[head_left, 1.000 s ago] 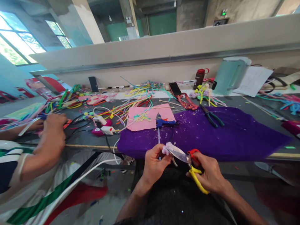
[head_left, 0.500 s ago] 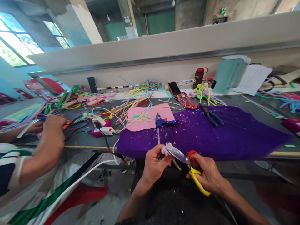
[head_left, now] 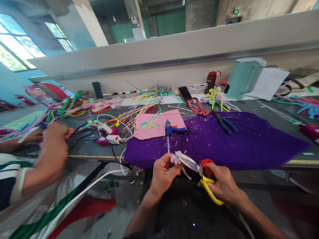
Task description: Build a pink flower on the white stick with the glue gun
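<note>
My left hand (head_left: 163, 172) pinches a small pale lilac fluffy piece (head_left: 175, 159) between thumb and fingertips, over the near table edge. In my right hand (head_left: 221, 181) are scissors (head_left: 190, 163) with one red and one yellow handle. Their blades lie against the upper side of the lilac piece. A blue glue gun (head_left: 174, 129) rests just beyond, on a pink sheet (head_left: 144, 132). Under and right of it spreads a purple cloth (head_left: 249, 142) dotted with scraps, with dark-handled pliers (head_left: 225, 124) on its far edge.
Colourful pipe cleaners (head_left: 134, 111) lie behind the pink sheet. A power strip (head_left: 109, 138) with cables sits left. Farther back are a phone (head_left: 184, 94), a brown bottle (head_left: 210, 82) and a teal jug (head_left: 245, 78). Another person's arm (head_left: 52, 149) reaches over the table at left.
The scissor blades have shifted slightly across the top of the lilac piece, and the yellow handle sits a little higher. Both hands keep their hold. The view has moved slightly.
</note>
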Tool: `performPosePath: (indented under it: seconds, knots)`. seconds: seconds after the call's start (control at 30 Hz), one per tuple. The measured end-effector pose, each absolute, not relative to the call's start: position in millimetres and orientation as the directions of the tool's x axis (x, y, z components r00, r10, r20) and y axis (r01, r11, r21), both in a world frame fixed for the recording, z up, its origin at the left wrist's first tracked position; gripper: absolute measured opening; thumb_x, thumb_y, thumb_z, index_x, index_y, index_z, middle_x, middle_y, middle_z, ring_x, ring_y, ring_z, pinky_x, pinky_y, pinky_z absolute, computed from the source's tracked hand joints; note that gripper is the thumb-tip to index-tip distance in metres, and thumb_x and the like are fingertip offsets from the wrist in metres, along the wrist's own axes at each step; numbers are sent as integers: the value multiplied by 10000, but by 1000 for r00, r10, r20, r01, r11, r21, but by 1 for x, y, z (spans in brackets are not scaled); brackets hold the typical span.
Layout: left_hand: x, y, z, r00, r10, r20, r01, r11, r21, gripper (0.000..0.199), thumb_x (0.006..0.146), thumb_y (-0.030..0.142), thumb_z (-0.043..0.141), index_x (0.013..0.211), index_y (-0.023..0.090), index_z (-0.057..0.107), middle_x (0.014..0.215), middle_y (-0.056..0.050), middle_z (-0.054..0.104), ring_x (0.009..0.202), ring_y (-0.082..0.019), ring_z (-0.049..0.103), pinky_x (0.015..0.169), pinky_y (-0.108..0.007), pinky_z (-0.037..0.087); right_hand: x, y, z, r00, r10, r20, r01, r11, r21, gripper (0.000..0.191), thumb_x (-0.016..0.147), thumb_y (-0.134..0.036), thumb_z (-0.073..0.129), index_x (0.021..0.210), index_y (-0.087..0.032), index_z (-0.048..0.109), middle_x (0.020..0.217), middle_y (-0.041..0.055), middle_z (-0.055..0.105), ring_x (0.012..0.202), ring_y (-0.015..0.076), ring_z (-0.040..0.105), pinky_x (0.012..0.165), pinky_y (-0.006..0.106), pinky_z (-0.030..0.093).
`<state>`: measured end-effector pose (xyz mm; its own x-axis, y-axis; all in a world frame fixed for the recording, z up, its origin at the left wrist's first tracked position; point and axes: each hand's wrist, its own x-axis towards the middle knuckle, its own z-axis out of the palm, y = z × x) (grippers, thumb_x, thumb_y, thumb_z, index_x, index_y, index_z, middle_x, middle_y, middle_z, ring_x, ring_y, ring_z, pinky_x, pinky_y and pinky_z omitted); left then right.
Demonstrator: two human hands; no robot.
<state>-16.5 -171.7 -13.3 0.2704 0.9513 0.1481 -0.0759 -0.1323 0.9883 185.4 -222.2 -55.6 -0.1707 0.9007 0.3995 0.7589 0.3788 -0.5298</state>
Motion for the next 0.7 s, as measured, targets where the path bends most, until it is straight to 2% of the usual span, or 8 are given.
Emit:
performPosePath:
  seconds: [0.23, 0.7]
  knots:
    - [-19, -170, -19, 283, 946, 159, -108, -133, 985, 144, 706, 268, 629, 711, 159, 536, 518, 41, 506, 447, -59, 451, 438, -166, 355, 187, -222, -47, -188, 886, 424, 758, 405, -511, 369, 638, -364, 660, 902, -162, 500, 665, -11, 511, 565, 121, 449, 552, 230, 335]
    - [-17, -170, -13, 249, 958, 139, -68, -125, 990, 130, 699, 239, 630, 693, 155, 531, 516, 44, 506, 454, -61, 446, 442, -172, 365, 185, -222, -51, -165, 888, 429, 782, 383, -492, 413, 636, -425, 664, 915, -148, 537, 576, -35, 487, 493, 105, 439, 502, 216, 315]
